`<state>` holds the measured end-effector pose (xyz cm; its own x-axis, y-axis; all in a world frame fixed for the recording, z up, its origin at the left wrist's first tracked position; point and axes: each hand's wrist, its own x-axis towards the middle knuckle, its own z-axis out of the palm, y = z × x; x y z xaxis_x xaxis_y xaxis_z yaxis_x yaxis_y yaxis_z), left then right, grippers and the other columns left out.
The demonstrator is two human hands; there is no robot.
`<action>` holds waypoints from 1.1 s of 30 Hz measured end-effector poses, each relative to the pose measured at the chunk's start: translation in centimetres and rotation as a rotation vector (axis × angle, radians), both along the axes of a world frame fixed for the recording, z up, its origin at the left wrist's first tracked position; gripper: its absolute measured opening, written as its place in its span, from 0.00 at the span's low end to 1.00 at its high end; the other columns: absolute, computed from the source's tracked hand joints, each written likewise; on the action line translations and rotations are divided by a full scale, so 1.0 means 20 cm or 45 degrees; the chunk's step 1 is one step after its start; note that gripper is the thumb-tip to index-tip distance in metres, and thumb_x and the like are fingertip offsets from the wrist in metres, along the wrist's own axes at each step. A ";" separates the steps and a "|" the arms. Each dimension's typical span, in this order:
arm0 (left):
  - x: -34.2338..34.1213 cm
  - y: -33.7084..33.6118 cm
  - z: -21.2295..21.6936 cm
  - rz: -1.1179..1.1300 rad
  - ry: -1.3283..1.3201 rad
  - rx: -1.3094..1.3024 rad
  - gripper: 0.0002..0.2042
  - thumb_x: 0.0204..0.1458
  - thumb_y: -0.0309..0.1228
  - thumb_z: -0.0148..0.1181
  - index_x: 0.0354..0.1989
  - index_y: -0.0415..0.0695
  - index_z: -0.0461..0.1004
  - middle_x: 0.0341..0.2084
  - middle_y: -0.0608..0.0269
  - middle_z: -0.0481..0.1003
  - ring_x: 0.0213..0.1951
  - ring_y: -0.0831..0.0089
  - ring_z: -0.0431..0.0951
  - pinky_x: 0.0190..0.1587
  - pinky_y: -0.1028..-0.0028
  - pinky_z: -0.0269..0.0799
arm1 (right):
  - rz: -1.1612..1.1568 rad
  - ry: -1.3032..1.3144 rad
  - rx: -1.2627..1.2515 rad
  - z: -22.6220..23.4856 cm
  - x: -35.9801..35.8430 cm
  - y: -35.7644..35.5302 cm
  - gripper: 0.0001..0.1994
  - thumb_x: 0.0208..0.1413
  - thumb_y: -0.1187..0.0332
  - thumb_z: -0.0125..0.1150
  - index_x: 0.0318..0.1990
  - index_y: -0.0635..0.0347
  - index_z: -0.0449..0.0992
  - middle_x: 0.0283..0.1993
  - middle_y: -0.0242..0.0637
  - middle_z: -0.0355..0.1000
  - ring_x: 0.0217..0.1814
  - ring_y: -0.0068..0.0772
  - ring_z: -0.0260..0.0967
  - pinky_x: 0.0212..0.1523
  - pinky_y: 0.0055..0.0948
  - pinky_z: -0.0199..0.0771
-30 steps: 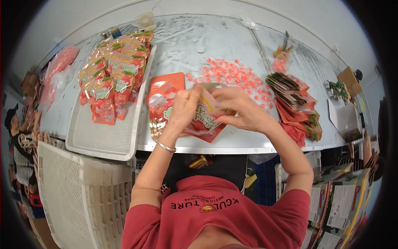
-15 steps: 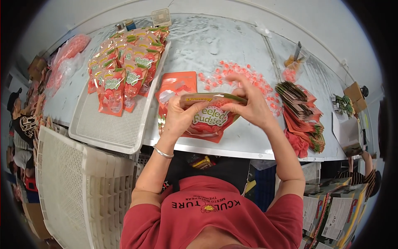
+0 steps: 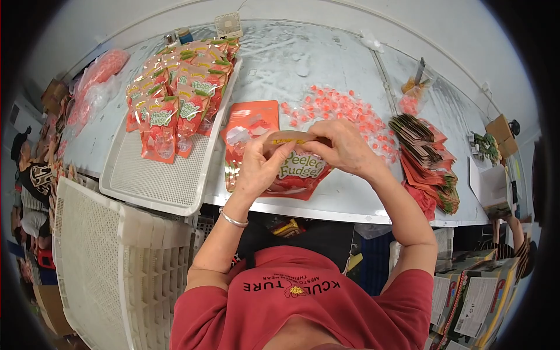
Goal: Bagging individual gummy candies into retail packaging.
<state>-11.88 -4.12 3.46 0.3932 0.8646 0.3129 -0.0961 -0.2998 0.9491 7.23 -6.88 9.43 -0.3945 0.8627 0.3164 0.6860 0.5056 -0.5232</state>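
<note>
A red candy pouch (image 3: 300, 175) with a printed front stands tilted near the table's front edge. My left hand (image 3: 261, 163) grips its upper left side, thumb across the front below the top edge. My right hand (image 3: 344, 147) pinches the top edge toward the right, fingers closed over it. Another red pouch (image 3: 252, 116) lies flat just behind my left hand, partly covered. Beyond my right hand spreads a loose heap of small wrapped red-and-white candies (image 3: 344, 108). Whether the held pouch's mouth is sealed cannot be seen.
At the left, a white mesh tray (image 3: 157, 181) holds many plump pouches (image 3: 175, 99). Stacked flat pouches (image 3: 429, 157) lie at the right. White crates (image 3: 93, 251) stand below the table's left edge, cartons (image 3: 472, 291) at lower right. A person's arm (image 3: 516, 230) shows at far right.
My right hand has moved inward along the pouch's top edge, and its raised fingers have come down over it. My left hand keeps its grip.
</note>
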 end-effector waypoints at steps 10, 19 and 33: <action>-0.07 0.02 0.00 0.168 -0.039 0.063 0.09 0.53 0.25 0.55 0.39 0.35 0.75 0.25 0.67 0.76 0.27 0.84 0.71 0.30 0.80 0.67 | 0.085 -0.073 -0.003 0.00 -0.13 0.12 0.09 0.48 0.67 0.59 0.28 0.65 0.74 0.19 0.40 0.68 0.19 0.33 0.65 0.21 0.31 0.61; -0.27 0.07 -0.02 0.179 -0.379 -0.090 0.10 0.56 0.31 0.54 0.36 0.35 0.75 0.24 0.70 0.75 0.26 0.86 0.70 0.29 0.80 0.67 | 0.061 0.201 -0.420 -0.04 -0.10 0.11 0.11 0.47 0.66 0.62 0.36 0.64 0.75 0.22 0.40 0.71 0.21 0.33 0.67 0.25 0.27 0.65; -0.97 0.51 -0.26 1.540 0.352 0.457 0.56 0.31 0.54 0.71 0.66 0.45 0.42 0.62 0.38 0.40 0.64 0.41 0.41 0.61 0.48 0.44 | 0.133 0.490 0.068 -0.35 -1.05 1.15 0.14 0.51 0.69 0.58 0.45 0.63 0.74 0.34 0.41 0.75 0.32 0.25 0.68 0.36 0.26 0.68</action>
<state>-31.37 6.00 -1.73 -0.4871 0.5996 0.6350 0.5995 -0.2991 0.7424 -13.82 16.13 2.42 -0.3229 0.8027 0.5014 0.3884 0.5955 -0.7032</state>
